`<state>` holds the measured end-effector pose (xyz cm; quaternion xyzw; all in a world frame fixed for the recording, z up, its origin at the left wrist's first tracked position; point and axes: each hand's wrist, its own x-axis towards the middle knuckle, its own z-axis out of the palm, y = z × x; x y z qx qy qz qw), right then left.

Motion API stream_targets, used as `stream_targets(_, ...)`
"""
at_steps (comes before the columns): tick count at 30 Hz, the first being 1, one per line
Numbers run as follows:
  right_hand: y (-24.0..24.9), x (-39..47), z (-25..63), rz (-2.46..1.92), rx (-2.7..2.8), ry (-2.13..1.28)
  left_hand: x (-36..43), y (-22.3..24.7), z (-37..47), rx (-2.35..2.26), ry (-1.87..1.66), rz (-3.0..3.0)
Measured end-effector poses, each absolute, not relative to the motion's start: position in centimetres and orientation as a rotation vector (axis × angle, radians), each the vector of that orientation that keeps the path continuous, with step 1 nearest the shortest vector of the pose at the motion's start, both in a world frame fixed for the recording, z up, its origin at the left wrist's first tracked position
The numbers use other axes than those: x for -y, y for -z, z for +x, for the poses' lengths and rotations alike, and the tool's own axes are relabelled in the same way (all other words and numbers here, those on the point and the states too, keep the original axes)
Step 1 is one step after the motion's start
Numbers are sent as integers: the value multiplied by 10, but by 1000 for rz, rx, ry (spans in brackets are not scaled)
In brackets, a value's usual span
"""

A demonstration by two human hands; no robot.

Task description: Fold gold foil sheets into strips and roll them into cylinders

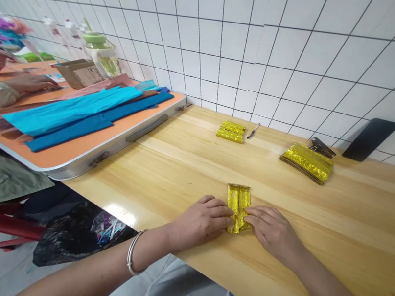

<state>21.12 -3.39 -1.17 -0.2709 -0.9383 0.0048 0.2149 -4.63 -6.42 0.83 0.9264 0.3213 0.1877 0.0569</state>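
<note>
A gold foil paper [239, 198] with folded sides lies on the wooden table [180, 165] in front of me. My left hand [205, 221] rests at its lower left edge, fingers on the foil. From the other side, my right hand [272, 231] touches its right edge with the fingertips. The fingers of both hands lie close together, pressed on the foil. Farther back are a small folded gold piece [231, 131] and, to the right, a thicker stack of gold sheets [307, 162].
A pen [253, 131], a black clip [322, 148] and a dark phone [371, 140] are near the tiled wall. On the left, an orange-topped folding table [51, 158] holds blue paper strips [73, 109], a box [80, 73] and another person's hands [31, 82]. A black bag [65, 237] is below.
</note>
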Motion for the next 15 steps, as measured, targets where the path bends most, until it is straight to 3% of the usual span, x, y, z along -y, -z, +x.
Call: stream_targets(15,5,49,216,-679,2694,59,75,-7,-40,-980,-518,2847)
